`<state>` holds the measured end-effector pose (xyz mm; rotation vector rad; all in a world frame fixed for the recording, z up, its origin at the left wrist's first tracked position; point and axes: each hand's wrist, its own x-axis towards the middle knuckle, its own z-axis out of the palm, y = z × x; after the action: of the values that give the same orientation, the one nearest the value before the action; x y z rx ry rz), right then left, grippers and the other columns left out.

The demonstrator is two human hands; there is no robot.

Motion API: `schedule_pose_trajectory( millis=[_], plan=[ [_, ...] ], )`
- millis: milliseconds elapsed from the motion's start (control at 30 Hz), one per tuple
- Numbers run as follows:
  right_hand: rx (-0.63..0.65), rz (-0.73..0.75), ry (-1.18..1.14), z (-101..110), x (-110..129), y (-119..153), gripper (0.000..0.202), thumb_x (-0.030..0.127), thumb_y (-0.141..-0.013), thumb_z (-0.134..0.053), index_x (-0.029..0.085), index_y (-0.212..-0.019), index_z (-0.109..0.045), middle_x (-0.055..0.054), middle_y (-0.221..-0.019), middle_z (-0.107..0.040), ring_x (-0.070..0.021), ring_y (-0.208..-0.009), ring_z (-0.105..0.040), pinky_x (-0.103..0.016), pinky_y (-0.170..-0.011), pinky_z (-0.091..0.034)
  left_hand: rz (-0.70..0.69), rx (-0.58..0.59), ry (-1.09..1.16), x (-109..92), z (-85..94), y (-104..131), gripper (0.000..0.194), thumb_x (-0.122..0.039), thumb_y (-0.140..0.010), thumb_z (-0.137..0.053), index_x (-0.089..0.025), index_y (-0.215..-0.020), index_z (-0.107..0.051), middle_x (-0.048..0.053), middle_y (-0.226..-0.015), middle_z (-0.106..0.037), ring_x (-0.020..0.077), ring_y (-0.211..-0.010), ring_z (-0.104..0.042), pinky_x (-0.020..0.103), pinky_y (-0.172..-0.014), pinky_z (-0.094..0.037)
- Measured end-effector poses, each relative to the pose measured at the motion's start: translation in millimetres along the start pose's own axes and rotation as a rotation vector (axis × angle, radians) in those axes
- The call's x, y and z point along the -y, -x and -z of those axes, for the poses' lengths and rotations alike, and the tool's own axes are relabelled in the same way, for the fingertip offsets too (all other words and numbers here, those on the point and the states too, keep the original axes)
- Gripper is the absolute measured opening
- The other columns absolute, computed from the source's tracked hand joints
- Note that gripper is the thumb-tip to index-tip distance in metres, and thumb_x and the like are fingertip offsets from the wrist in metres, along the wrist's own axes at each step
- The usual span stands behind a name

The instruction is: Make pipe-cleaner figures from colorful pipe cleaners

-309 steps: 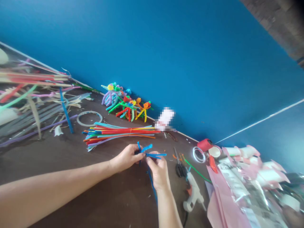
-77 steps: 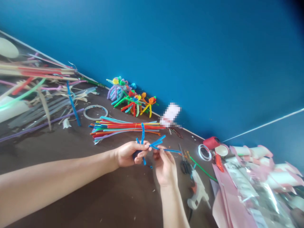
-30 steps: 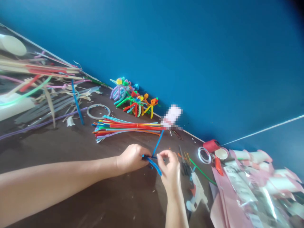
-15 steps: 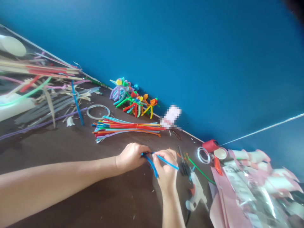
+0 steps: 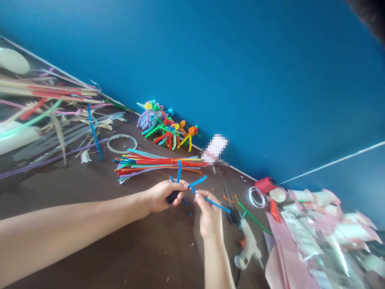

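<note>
Blue pipe cleaners, bent and crossed into a small branching shape, are held between my two hands over the dark table. My left hand is closed, pinching the shape near its crossing; blue ends stick up and down around the fingers. With thumb and fingertips, my right hand grips one blue strand that points down to the right. Just behind the hands lies a tied bundle of coloured pipe cleaners. Farther back stand several small colourful pipe cleaner figures against the blue wall.
A white glue gun and dark scissors lie right of my right hand. Beyond are a red spool, tape rolls and pink wrapped packs. Loose strips and sticks cover the left, beside a clear tape ring.
My left hand has turned, bringing blue ends upright above it and the crossing into view. My right hand still pinches a blue strand, close to where it was.
</note>
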<state>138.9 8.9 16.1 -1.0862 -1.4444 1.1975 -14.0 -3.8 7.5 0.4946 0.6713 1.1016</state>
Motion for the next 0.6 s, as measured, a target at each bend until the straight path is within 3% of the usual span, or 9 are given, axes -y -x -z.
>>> schedule_pose_trajectory(
  millis=[100,200,467,600],
  plan=[
    [0.035,-0.119,-0.220,-1.8,-1.1,-1.2,0.009,0.025,-0.065,-0.061,0.016,-0.066,-0.061,0.000,-0.063,-0.059,-0.0129,-0.060,-0.052,-0.026,-0.059,-0.041,0.152,0.105,0.063,-1.9,3.2,0.7,0.012,-0.024,-0.067,-0.057,-0.012,-0.070,-0.055,-0.005,-0.039,-0.044,0.0039,-0.032,-0.035,0.014,-0.034,-0.027],
    [0.123,-0.181,-0.336,-3.8,-0.5,-0.7,0.010,0.027,-0.068,-0.059,0.017,-0.065,-0.060,0.000,-0.063,-0.060,-0.0132,-0.060,-0.053,-0.026,-0.058,-0.041,0.213,0.154,0.024,-0.7,4.3,0.5,0.012,-0.024,-0.067,-0.058,-0.012,-0.068,-0.054,-0.004,-0.040,-0.047,0.0054,-0.031,-0.040,0.015,-0.033,-0.028],
    [0.164,-0.149,-0.246,-3.5,-3.4,0.8,0.012,0.027,-0.070,-0.060,0.016,-0.066,-0.060,-0.001,-0.060,-0.061,-0.0155,-0.063,-0.056,-0.033,-0.071,-0.041,0.277,0.130,0.045,2.9,5.4,-0.6,0.011,-0.023,-0.068,-0.058,-0.012,-0.069,-0.055,0.000,-0.053,-0.057,0.0061,-0.039,-0.049,0.014,-0.037,-0.035],
    [0.044,-0.134,-0.217,0.5,-8.1,-3.3,0.017,0.028,-0.068,-0.061,0.016,-0.057,-0.056,0.003,-0.053,-0.056,-0.0120,-0.056,-0.051,-0.027,-0.063,-0.039,0.224,0.180,0.055,-1.7,3.6,2.3,0.022,-0.029,-0.073,-0.052,-0.010,-0.082,-0.059,0.006,-0.076,-0.063,0.0095,-0.055,-0.056,0.017,-0.045,-0.044]
  ],
)
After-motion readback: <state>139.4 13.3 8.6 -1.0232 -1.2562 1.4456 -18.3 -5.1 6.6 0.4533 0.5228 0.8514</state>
